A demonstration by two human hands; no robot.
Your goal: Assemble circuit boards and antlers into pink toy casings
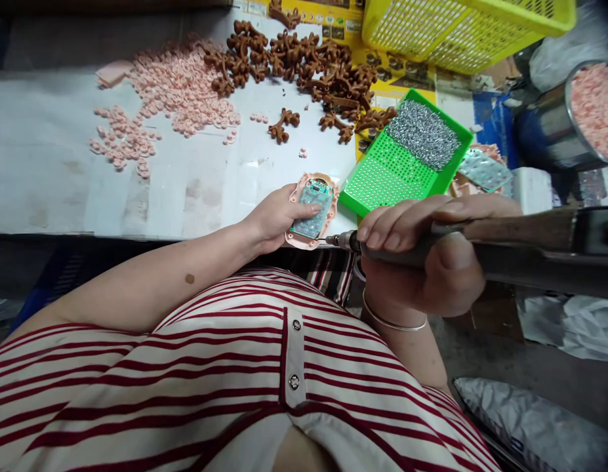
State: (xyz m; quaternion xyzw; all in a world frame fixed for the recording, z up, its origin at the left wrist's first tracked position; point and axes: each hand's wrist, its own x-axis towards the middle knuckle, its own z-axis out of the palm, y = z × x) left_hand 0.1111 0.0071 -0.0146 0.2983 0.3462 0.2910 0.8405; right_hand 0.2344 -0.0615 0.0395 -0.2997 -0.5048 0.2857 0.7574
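Observation:
My left hand (279, 219) grips a pink plastic housing (306, 243) at the table's front edge, its thumb lying across the green circuit board (311, 216) inside. Wrapped in my right hand (422, 255) is a dark electric screwdriver (525, 252), held level. Its bit points left and reaches the housing's lower right edge; whether a screw sits under the tip is too small to tell. Just beyond the housing stands a green basket (370, 190) with a heap of small silver screws (424, 134) at its far end.
Small pink plastic parts (180, 85) lie heaped at the back left, beside a pile of brown bone-shaped pieces (328, 72). A yellow crate (461, 33) stands at the back right. Farther right are a metal pot (549, 118) of pink parts and more circuit boards (485, 169).

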